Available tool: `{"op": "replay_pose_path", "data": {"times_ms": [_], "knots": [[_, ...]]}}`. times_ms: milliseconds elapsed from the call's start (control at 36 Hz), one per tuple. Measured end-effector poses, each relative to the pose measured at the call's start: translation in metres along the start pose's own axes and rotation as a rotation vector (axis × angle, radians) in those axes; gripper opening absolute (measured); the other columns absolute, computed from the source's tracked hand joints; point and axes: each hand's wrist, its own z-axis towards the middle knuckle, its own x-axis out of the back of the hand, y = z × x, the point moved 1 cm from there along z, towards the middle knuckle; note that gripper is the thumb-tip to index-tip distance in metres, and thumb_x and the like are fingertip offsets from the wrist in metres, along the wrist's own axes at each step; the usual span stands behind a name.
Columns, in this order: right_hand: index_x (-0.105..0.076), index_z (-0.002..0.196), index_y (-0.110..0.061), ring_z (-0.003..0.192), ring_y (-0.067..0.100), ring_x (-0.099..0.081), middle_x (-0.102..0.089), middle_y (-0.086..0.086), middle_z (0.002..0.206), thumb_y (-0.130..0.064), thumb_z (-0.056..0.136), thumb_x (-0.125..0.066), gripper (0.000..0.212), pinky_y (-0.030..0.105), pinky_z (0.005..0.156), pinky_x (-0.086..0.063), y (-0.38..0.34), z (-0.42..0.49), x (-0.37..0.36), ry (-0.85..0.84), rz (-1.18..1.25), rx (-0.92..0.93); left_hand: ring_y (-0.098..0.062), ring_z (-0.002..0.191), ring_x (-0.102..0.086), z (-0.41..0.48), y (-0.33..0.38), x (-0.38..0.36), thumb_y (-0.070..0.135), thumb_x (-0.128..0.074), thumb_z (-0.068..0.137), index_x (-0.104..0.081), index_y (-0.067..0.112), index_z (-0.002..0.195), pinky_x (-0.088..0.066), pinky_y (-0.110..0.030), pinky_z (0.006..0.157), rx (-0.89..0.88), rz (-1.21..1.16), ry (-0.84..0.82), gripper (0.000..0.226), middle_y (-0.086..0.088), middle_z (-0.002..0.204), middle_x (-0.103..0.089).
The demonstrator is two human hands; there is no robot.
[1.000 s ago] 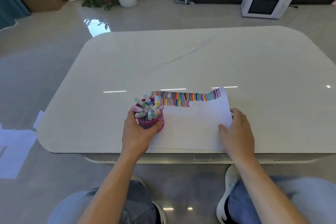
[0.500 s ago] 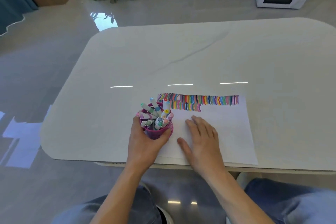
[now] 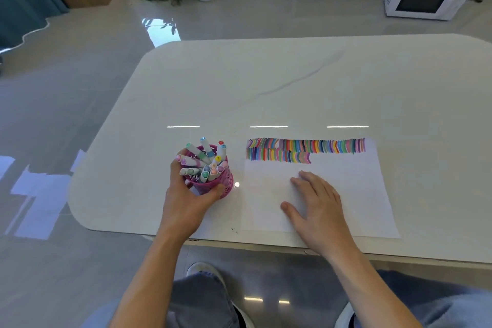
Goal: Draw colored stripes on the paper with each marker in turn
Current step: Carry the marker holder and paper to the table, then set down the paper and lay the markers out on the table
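Where the markers (image 3: 205, 165) are: bunched in the pink cup (image 3: 222, 186), on the table (image 3: 266, 82) just left of the paper (image 3: 354, 194), a thin strip of bare tabletop between.
Left hand (image 3: 186, 200): it has the cup. Fingers (image 3: 177, 168) curl round its far-left wall, thumb (image 3: 217, 189) presses the near-right side, and the marker tips stand just above the knuckles.
Right hand (image 3: 316, 205): palm down on the sheet's near-left part, fingers (image 3: 306, 181) straight and slightly spread, gripping nothing, pointing away toward the stripes (image 3: 306, 149) but well short of them.
Marker direction: capped ends up, the bundle fanning out, several leaning left and away.
Paper direction: long axis runs left to right, near edge close to the table's near edge.
Stripes: short, slightly curved strokes in many colours along the far edge. The top row spans nearly the whole width, while the second row covers only the left half.
Materials: perforated pink cup, round; pale marker barrels with coloured round caps; plain white sheet; glossy white table with rounded corners and a faint grey vein.
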Motion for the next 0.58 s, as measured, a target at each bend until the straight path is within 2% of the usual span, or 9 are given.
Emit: {"op": "replay_pose_path", "data": {"times_ms": [139, 306, 389, 472, 583], "knots": [[-0.057, 0.140, -0.022, 0.143, 0.018, -0.039, -0.048, -0.004, 0.151, -0.043, 0.091, -0.070, 0.055, 0.035, 0.120, -0.024, 0.002, 0.004, 0.004, 0.028, -0.018, -0.027, 0.015, 0.100, -0.061, 0.009, -0.003, 0.020, 0.019, -0.088, 0.072, -0.037, 0.047, 0.134, -0.055, -0.035, 0.094, -0.005, -0.010, 0.015, 0.085, 0.042, 0.108, -0.059], [-0.059, 0.134, -0.023, 0.132, 0.017, -0.046, -0.056, -0.006, 0.135, -0.037, 0.088, -0.074, 0.050, 0.027, 0.111, -0.022, -0.025, 0.014, -0.001, 0.107, 0.020, 0.048, 0.002, 0.111, -0.063, 0.012, -0.004, 0.032, 0.011, -0.086, 0.074, -0.034, 0.047, 0.141, -0.054, -0.037, 0.098, -0.043, -0.042, -0.016, 0.092, 0.032, 0.120, -0.059], [-0.057, 0.134, -0.024, 0.130, 0.015, -0.047, -0.057, -0.007, 0.133, -0.046, 0.089, -0.071, 0.052, 0.023, 0.108, -0.021, -0.056, 0.024, -0.007, 0.085, 0.074, 0.180, -0.003, 0.116, -0.062, 0.012, -0.003, 0.035, 0.008, -0.086, 0.075, -0.032, 0.044, 0.145, -0.055, -0.032, 0.096, -0.079, -0.061, -0.008, 0.096, 0.023, 0.129, -0.058], [-0.052, 0.140, -0.024, 0.133, 0.011, -0.042, -0.052, -0.009, 0.138, -0.061, 0.091, -0.059, 0.061, 0.020, 0.109, -0.019, -0.090, 0.034, -0.015, 0.013, 0.120, 0.323, 0.000, 0.118, -0.060, 0.012, -0.002, 0.036, 0.005, -0.085, 0.074, -0.033, 0.037, 0.147, -0.054, -0.021, 0.093, -0.112, -0.097, 0.004, 0.096, 0.018, 0.134, -0.055], [-0.043, 0.150, -0.022, 0.136, 0.012, -0.039, -0.047, -0.007, 0.143, -0.070, 0.090, -0.051, 0.077, 0.025, 0.113, -0.025, -0.129, 0.046, -0.024, -0.039, 0.211, 0.401, -0.004, 0.120, -0.061, 0.017, -0.006, 0.034, 0.006, -0.091, 0.066, -0.037, 0.030, 0.146, -0.055, -0.031, 0.096, -0.138, -0.140, 0.011, 0.099, 0.010, 0.136, -0.056]]}}
